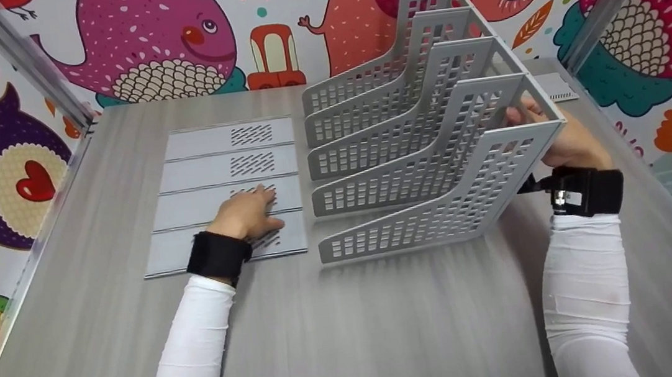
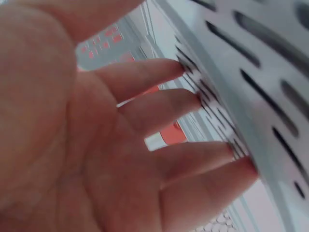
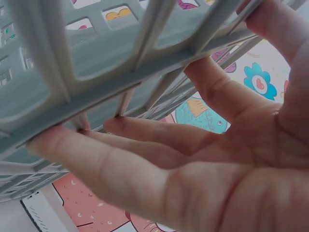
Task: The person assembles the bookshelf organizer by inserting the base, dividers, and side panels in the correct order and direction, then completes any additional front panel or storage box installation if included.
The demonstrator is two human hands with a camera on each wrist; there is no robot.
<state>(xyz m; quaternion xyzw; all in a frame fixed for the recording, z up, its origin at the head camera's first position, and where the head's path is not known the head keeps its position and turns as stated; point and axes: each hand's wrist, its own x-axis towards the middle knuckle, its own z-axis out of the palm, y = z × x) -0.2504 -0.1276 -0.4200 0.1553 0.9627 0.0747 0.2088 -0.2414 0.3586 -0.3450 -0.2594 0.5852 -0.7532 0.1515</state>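
Note:
A grey file rack (image 1: 396, 163) with several perforated dividers occupies the middle right of the table, its low ends facing left. At the rack's right side, my right hand (image 1: 561, 133) holds the back frame, with fingertips reaching through the opening. Bars of the rack (image 3: 130, 84) cross the right wrist view, and the fingers of the right hand (image 3: 193, 145) reach around and between them. My left hand (image 1: 245, 213) rests with spread fingers on slotted grey panels (image 1: 203, 168) lying left of the rack. In the left wrist view, its fingertips (image 2: 193, 99) touch a slotted surface.
The pale wood-grain table (image 1: 351, 330) extends in front of the rack. Behind the rack's right side lies a small grey slotted piece (image 1: 555, 87). Cartoon-printed walls (image 1: 170, 37) and metal corner posts (image 1: 26, 65) enclose the back and sides.

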